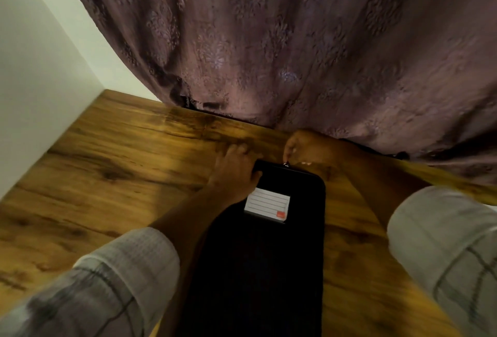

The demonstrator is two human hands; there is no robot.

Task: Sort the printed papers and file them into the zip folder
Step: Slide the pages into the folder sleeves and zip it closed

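Found zip folder (pixel 269 256) lying flat on table (pixel 107 175), lengthwise toward the far edge, far end close under the curtain (pixel 295 54); white label (pixel 267 204) on its cover. Noted left hand (pixel 234 172) laid on the folder's far left corner, fingers fairly straight, bracing rather than gripping. Noted right hand (pixel 304 148) at the far end, thumb and finger pinched on the zipper pull (pixel 286 165). Judged the step as working the zip; opening or closing not determinable. Next move likely to need a steady pull along the edge and round the corner, folder held down.
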